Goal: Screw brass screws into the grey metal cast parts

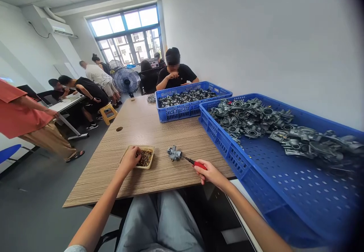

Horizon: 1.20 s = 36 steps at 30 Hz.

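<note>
My left hand (131, 158) reaches into a shallow tray (154, 154) of small brass-coloured parts (146, 158). Its fingers are bent down among the parts; whatever they pinch is too small to make out. My right hand (209, 172) is wrapped round the red handle of a screwdriver (200, 164), whose dark shaft points left. The shaft's tip meets a grey metal carburetor-like part (174, 153), which lies on the wooden table (136, 130) to the right of the tray.
Two blue crates (182, 111) (256, 172) of metal parts stand at the back and right. A person (179, 73) in black sits behind the far crate. Other people and a fan (126, 80) are at the left.
</note>
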Tool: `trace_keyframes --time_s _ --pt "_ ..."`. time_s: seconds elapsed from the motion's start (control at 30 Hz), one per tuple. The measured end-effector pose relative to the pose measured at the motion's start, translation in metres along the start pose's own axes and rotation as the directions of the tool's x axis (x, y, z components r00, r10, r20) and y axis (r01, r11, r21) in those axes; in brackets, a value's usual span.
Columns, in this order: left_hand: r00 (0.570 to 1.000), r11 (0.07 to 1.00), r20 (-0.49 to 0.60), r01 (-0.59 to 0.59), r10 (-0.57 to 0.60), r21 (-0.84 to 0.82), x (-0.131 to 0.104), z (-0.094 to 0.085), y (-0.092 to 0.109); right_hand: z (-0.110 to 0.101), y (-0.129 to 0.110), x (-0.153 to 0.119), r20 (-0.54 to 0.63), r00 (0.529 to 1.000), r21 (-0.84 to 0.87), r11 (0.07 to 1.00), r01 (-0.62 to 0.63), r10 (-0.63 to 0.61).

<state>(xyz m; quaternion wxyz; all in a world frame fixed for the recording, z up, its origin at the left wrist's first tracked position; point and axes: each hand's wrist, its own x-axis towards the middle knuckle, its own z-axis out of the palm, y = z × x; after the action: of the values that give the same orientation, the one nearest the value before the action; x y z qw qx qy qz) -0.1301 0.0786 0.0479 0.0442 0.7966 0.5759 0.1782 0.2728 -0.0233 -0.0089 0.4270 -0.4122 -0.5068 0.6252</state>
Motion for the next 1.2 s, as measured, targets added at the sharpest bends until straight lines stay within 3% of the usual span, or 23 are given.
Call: trace_keyframes --time_s 0.27,0.37,0.5,0.7,0.83,1.0,1.2 --pt "1.0 0.99 -0.005 0.008 -0.009 -0.144 0.0 0.002 0.001 -0.002 0.003 0.003 0.002 1.0 -0.015 1.0 0.018 -0.018" --pt "0.995 0.983 -0.089 0.033 -0.05 -0.18 -0.004 -0.002 0.01 -0.001 0.0 0.002 -0.003 1.0 -0.013 1.0 0.013 -0.013" --pt "0.969 0.966 -0.242 -0.016 -0.049 -0.26 -0.014 -0.005 0.046 0.0 -0.003 -0.001 -0.003 1.0 -0.017 1.0 0.006 -0.006" --pt "0.976 0.89 -0.21 -0.146 0.058 -0.432 -0.027 0.021 0.118 0.001 -0.004 -0.003 -0.001 1.0 -0.033 0.999 0.005 -0.005" --pt "0.975 0.845 -0.209 -0.168 0.068 -0.508 -0.024 0.047 0.145 0.002 -0.006 -0.003 -0.009 1.0 -0.028 1.0 -0.006 0.006" --pt "0.967 0.848 -0.252 -0.174 0.05 -0.501 -0.011 0.069 0.147 0.003 -0.009 -0.003 -0.028 0.999 -0.046 0.998 -0.035 0.033" --pt "0.961 0.875 -0.262 -0.199 0.087 -0.442 -0.003 0.078 0.142 0.004 -0.011 -0.004 -0.017 1.0 -0.038 0.999 -0.027 0.026"
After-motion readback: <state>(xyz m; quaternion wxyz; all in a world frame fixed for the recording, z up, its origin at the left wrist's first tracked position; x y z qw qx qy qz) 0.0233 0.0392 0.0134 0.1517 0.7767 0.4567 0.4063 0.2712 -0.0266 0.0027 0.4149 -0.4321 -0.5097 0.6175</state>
